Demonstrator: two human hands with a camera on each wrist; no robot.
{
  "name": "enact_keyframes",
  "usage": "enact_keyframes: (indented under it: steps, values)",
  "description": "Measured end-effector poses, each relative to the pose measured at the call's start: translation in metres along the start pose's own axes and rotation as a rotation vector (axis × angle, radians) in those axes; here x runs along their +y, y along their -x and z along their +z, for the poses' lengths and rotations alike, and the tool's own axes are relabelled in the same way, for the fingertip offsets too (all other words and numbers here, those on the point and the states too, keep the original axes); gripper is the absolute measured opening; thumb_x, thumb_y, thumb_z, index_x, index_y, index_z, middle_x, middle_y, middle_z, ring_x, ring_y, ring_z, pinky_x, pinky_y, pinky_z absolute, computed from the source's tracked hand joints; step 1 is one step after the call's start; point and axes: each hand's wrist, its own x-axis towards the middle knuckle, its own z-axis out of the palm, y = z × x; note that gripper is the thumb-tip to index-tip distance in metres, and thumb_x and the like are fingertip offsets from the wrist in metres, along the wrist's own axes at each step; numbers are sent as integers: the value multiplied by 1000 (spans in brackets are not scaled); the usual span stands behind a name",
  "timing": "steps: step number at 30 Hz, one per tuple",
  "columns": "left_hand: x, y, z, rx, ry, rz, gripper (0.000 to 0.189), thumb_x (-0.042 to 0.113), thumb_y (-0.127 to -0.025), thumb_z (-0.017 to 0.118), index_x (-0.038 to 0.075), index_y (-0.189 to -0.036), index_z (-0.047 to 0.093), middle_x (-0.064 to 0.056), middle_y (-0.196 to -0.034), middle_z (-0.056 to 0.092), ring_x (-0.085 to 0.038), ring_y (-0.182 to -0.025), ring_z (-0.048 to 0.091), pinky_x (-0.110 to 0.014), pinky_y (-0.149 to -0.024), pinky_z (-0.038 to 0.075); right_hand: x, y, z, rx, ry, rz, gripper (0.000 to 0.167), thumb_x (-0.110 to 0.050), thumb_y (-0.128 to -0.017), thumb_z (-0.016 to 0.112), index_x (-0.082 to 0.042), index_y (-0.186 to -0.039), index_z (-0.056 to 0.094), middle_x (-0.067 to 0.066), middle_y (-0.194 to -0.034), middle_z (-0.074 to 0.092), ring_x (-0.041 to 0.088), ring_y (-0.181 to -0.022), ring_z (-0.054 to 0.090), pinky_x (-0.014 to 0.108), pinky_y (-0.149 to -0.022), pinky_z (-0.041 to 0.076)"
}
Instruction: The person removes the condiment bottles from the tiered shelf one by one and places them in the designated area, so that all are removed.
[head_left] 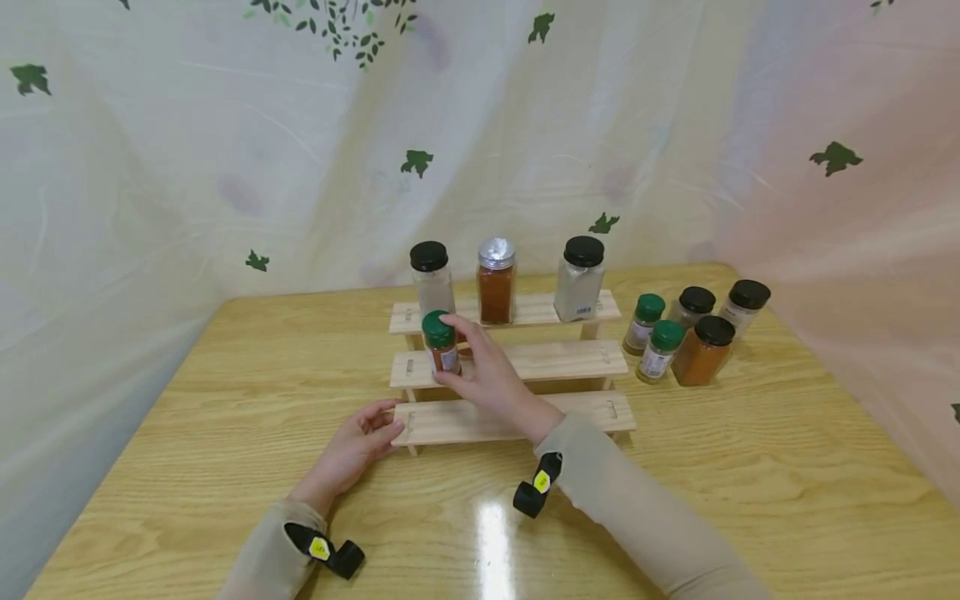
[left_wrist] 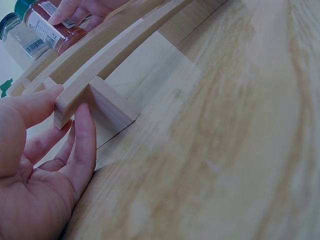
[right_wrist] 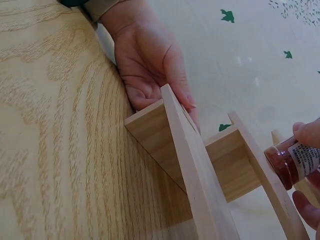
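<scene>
A three-tier wooden spice rack point(head_left: 562, 360) stands on the table. My right hand point(head_left: 497, 379) grips a small spice jar point(head_left: 446, 358) with a green lid and red contents, upright at the left end of the middle tier. In the right wrist view, the base of this jar point(right_wrist: 286, 167) is right at the tier's board. My left hand point(head_left: 352, 450) pinches the left end of the lowest tier, thumb on top and fingers beneath, as the left wrist view shows at the board's end point(left_wrist: 70, 100).
On the top tier stand a black-lidded jar point(head_left: 432, 287), a silver-capped jar point(head_left: 497, 287) of red-brown spice and another black-lidded jar point(head_left: 579, 287). Right of the rack, several jars cluster on the table, among them a green-lidded one point(head_left: 656, 358) and an orange-brown one point(head_left: 701, 358). A patterned curtain point(head_left: 315, 167) hangs behind.
</scene>
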Motion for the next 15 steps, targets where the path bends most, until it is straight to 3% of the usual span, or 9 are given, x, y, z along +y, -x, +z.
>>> enact_keyframes:
  steps: [6, 15]
  values:
    - [-1, 0, -1, -17, 20, 22, 51, 4, -95, 53, -13, -137, 29, 0, -102, 54, -5, -88, 59, -19, -77, 52, 3, 0, 2, 14, 10, -16, 72, -8, -83, 72, -19, -139, 28, 13, -131, 48, 28, -118, 52, 41, -96, 48]
    - [-1, 0, 0, -6, 8, 2, 50, 3, -95, 52, -11, -138, 31, -2, -103, 53, -6, -88, 59, -19, -77, 53, 2, 0, 2, 6, -27, -9, 70, -6, -84, 70, -18, -140, 29, 13, -130, 48, 27, -115, 53, 32, -89, 52]
